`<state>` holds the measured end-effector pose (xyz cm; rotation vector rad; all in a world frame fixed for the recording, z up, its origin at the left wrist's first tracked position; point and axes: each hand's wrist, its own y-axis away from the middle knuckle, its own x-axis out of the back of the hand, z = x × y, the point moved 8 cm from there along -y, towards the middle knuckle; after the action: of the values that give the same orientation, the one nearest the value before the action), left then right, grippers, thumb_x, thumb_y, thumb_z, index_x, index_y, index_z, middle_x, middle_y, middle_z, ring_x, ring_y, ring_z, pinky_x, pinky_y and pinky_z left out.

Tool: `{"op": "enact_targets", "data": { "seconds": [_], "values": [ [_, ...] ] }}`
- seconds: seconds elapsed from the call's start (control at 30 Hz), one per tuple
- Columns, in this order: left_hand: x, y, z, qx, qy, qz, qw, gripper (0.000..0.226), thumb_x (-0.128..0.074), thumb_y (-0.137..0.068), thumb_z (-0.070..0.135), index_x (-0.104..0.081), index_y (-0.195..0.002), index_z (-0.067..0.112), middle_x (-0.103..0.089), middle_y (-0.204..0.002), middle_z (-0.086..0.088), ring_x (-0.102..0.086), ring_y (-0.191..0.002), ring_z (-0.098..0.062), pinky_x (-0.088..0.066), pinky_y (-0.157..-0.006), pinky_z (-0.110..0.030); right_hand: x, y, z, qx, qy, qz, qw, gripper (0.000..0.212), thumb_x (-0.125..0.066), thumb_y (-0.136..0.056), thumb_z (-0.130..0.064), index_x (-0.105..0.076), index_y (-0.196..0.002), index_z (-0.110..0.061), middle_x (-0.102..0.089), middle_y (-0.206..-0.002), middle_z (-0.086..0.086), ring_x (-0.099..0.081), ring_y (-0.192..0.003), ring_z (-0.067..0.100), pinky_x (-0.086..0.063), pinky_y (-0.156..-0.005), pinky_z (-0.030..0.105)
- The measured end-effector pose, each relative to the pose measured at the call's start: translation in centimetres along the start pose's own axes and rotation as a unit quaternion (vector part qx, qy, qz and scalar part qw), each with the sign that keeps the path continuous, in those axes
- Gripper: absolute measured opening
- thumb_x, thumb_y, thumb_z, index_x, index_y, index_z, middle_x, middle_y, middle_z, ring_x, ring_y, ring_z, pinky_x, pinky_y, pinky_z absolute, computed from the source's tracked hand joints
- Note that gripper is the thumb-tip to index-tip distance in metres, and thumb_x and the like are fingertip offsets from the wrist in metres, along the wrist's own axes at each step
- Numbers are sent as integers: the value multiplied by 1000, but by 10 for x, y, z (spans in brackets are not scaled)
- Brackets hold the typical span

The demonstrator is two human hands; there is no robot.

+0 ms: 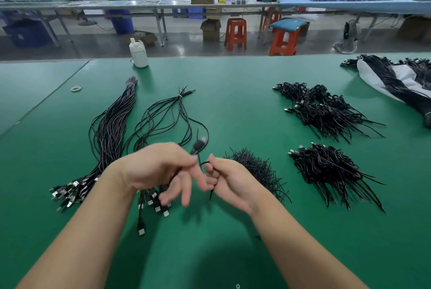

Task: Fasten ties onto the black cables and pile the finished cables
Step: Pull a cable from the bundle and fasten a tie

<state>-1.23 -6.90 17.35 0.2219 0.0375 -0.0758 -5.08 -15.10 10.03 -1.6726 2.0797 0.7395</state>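
My left hand (161, 169) pinches a black cable (198, 145) near its plug end, which sticks up blurred above the fingers. My right hand (227, 180) grips a thin black tie (202, 163) looped at the cable, its tail poking out below the palm. A heap of loose black ties (258, 169) lies just behind my right hand. A thick bundle of untied cables (109, 132) stretches away on the left, and a thinner banded bundle (168, 113) lies beside it. Two piles of finished cables (326, 111) (331, 172) sit on the right.
The green table mat (233, 92) carries a white bottle (138, 54) at the far edge and rubber bands (76, 88) at the left. A white bag with more cables (401, 83) lies far right. Orange stools and workbenches stand beyond the table.
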Motion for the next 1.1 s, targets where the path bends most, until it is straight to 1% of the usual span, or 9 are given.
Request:
{"op": "enact_targets", "data": {
  "seconds": [0.1,0.17,0.37,0.5,0.6,0.67,0.83,0.93,1.1],
  "values": [
    [12,2,-39,176,-125,78,973,44,-37,-107,30,-64,-113,-3,-74,-94,-21,-72,-67,-33,-56,-49,-31,11,2,-8,3,-18,23,1000,24,-54,-90,-28,-51,-74,-10,-39,-59,-4,-29,-56,12,-26,-57,26],
    [20,-4,-50,189,-119,172,959,39,-36,-108,29,-61,-117,1,-74,-103,-17,-74,-85,-33,-61,-63,-39,10,4,-8,5,-9,18,1000,26,-50,-96,-26,-52,-75,-10,-39,-59,-4,-29,-56,12,-27,-56,24],
    [23,-20,-61,76,-88,208,971,50,-40,-105,40,-61,-110,-5,-61,-103,-5,-57,-97,-20,-43,-108,-47,3,9,-8,21,27,-3,999,37,-43,-104,-25,-55,-73,-10,-31,-62,-1,-26,-56,10,-25,-55,24],
    [28,-17,-56,56,-190,230,953,37,-40,-101,53,-67,-91,30,-48,-81,6,-40,-77,-15,-36,-79,-34,5,13,-9,30,111,-8,993,34,-42,-105,-25,-55,-78,-10,-26,-62,0,-23,-55,11,-23,-54,23],
    [27,-22,-52,-36,-25,236,971,40,-41,-102,45,-60,-130,24,-67,-126,7,-57,-118,-1,-43,-103,-21,2,13,-5,34,146,-10,989,34,-41,-106,-26,-53,-77,-13,-24,-63,1,-21,-55,11,-22,-54,24],
    [26,-25,-41,-115,98,251,956,48,-40,-102,37,-50,-138,6,-62,-136,-7,-54,-131,-14,-40,-110,-25,2,13,-1,33,142,-9,989,35,-40,-106,-27,-52,-76,-13,-24,-60,-1,-21,-54,11,-23,-54,24],
    [39,-21,-22,-224,317,347,854,45,-37,-103,31,-68,-109,-1,-74,-92,-12,-73,-86,-22,-60,-71,-28,-7,12,18,19,128,-12,991,35,-41,-105,-25,-50,-73,-14,-20,-60,1,-21,-55,11,-22,-55,24],
    [31,-13,-15,-219,281,274,893,39,-43,-100,28,-72,-95,4,-49,-57,2,-40,-41,-6,-36,-40,-19,-7,14,27,5,66,-12,998,35,-42,-104,-25,-51,-72,-14,-14,-66,4,-22,-56,12,-23,-56,24],
    [20,6,-18,-123,64,139,981,39,-47,-100,29,-70,-100,-2,-56,-53,-4,-30,-39,-10,-27,-44,-23,10,17,19,-9,6,22,1000,34,-44,-103,-25,-51,-72,-12,-22,-63,0,-21,-58,13,-17,-58,29]
  ]
}}
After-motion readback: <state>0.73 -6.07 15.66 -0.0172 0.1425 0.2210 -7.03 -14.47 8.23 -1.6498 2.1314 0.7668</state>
